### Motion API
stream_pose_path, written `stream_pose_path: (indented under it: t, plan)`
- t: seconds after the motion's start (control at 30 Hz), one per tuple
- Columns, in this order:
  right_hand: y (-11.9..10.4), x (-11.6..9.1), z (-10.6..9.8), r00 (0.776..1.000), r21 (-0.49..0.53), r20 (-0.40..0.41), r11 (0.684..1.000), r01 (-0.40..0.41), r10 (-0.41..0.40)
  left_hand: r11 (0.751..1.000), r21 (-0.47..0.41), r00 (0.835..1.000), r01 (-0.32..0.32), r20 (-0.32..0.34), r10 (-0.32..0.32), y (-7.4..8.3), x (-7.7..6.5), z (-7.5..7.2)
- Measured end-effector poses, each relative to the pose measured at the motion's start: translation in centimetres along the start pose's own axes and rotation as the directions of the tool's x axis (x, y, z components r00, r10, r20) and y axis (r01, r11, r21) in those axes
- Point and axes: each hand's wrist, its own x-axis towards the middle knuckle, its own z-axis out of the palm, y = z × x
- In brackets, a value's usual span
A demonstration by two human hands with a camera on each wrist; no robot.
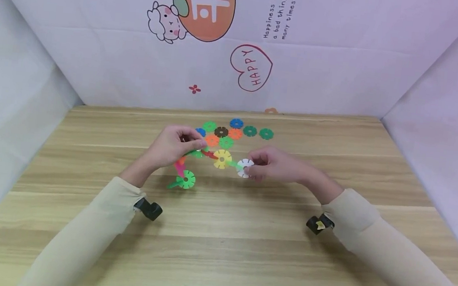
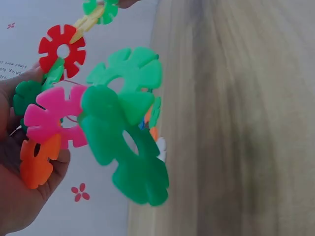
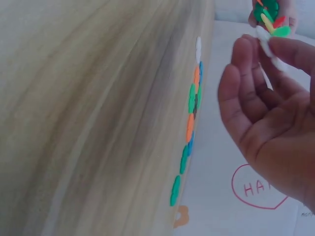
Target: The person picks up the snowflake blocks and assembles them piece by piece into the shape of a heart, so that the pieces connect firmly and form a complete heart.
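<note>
A chain of notched plastic snowflake discs hangs between my two hands above the table. My left hand (image 1: 172, 146) pinches it near a green disc; a pink disc (image 2: 47, 115), an orange disc (image 2: 37, 169) and a dark green disc (image 2: 142, 172) dangle on that side. To the right follow a red disc (image 1: 210, 154), a yellow disc (image 1: 222, 159) and a light green disc (image 1: 233, 164). At the right end, my right hand (image 1: 274, 165) pinches a white disc (image 3: 264, 42) between thumb and forefinger, with the other fingers loosely bent. The white disc meets the light green one.
Behind the chain, loose discs lie flat on the wooden table (image 1: 218, 252), among them a blue disc (image 1: 237, 123), a brown disc (image 1: 221, 132) and a dark green disc (image 1: 266, 133). A printed white cloth (image 1: 322, 78) rises at the table's back edge.
</note>
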Motion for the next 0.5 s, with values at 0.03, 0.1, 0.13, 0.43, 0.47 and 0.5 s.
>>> stream_pose_path:
  t: [0.03,0.1,0.13,0.43,0.47,0.5]
  plan:
    - [0.0,0.0,0.0,1.0,-0.031,0.016,0.999,0.011,-0.011,1.0,0.004,1.0,-0.009,0.023,0.009,0.2,0.1,-0.1]
    - [-0.2,0.0,0.0,0.999,-0.082,0.027,0.996,0.03,-0.028,0.999,0.005,0.997,-0.04,0.069,0.04,0.5,0.4,-0.4]
    - [-0.3,0.0,0.0,0.999,-0.103,0.025,0.994,0.034,-0.032,0.999,0.0,0.994,-0.055,0.091,0.054,0.6,0.5,-0.6]
    - [-0.8,-0.2,-0.6,0.993,-0.101,0.107,0.993,0.067,-0.056,0.988,0.136,0.97,-0.077,0.241,0.042,2.4,1.7,-1.7]
    - [-0.8,-0.2,-0.5,0.99,-0.103,0.128,0.992,0.066,-0.053,0.984,0.159,0.965,-0.08,0.258,0.037,2.6,1.9,-1.7]
    - [-0.8,-0.2,-0.3,0.988,-0.106,0.147,0.993,0.058,-0.042,0.981,0.176,0.96,-0.087,0.276,0.036,2.8,2.2,-1.7]
